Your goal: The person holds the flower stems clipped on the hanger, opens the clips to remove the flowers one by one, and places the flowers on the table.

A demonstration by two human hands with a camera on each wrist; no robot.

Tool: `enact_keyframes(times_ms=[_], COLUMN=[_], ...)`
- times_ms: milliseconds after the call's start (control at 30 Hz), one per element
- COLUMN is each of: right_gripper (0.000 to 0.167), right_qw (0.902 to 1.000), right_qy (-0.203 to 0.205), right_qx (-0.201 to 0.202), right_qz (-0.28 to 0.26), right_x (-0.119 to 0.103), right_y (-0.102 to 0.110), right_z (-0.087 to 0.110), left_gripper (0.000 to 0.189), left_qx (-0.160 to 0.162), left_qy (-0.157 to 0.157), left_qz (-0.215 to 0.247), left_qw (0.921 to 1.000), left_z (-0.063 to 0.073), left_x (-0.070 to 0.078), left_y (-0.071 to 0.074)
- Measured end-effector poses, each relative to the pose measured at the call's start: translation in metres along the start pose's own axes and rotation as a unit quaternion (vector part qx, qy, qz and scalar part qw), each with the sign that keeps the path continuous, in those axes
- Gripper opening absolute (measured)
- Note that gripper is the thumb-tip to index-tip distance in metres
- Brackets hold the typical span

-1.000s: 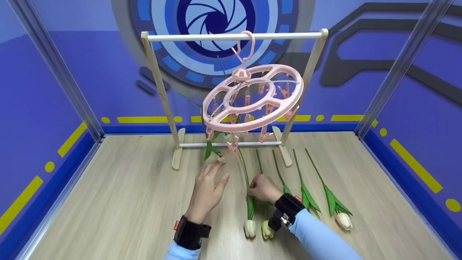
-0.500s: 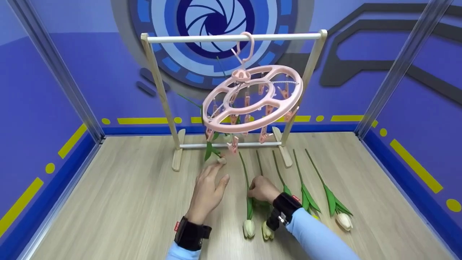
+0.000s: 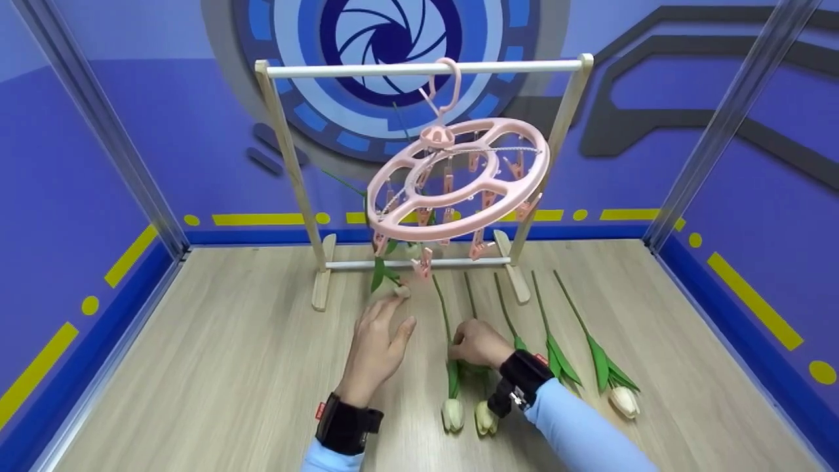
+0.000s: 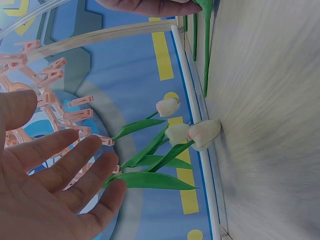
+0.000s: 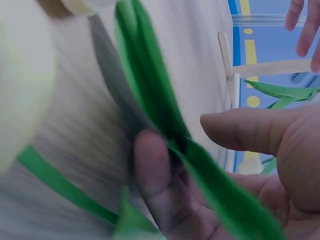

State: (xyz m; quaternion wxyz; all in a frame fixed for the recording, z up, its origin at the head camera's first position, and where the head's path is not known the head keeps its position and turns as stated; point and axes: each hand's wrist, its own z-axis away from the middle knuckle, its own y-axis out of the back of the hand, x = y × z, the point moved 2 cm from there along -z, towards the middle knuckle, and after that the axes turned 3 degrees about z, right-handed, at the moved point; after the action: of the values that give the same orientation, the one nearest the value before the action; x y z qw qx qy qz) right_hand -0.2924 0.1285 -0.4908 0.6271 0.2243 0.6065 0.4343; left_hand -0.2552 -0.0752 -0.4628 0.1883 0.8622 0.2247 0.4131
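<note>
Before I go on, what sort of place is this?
Probably a demonstration or recording booth: boldly printed blue-purple wall panels on three sides, metal corner posts between them, and a wood-grain work surface with tulips laid out on it.

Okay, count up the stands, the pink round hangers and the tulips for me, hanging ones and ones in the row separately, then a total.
Stand: 1
Pink hanger: 1
Hanging tulips: 3
Row tulips: 5, counted by stems
Total: 10
</note>
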Motion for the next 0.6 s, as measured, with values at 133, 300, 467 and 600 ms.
enact_keyframes(times_ms=[133, 300, 467, 600], right_gripper=[0.015, 0.016, 0.016, 0.016], right_qw=[0.9994, 0.9988, 0.9993, 0.9990], right_qy=[0.030, 0.044, 0.030, 0.014], right_qx=[0.003, -0.005, -0.016, -0.036], right_qz=[0.015, 0.021, 0.011, -0.023], right_x=[-0.001, 0.002, 0.002, 0.002], right_y=[0.005, 0.013, 0.025, 0.034], right_z=[0.004, 0.006, 0.010, 0.013], left_gripper=[0.040, 0.040, 0.040, 0.039], left_qx=[-0.004, -0.005, -0.001, 0.003], left_qy=[0.009, 0.013, 0.012, 0.014], left_qz=[0.002, 0.004, 0.006, 0.006], left_qw=[1.0000, 0.9999, 0.9999, 0.9999], left_z=[0.000, 0.001, 0.001, 0.001], left_x=[0.000, 0.000, -0.001, -0.002], left_y=[0.000, 0.001, 0.002, 0.003])
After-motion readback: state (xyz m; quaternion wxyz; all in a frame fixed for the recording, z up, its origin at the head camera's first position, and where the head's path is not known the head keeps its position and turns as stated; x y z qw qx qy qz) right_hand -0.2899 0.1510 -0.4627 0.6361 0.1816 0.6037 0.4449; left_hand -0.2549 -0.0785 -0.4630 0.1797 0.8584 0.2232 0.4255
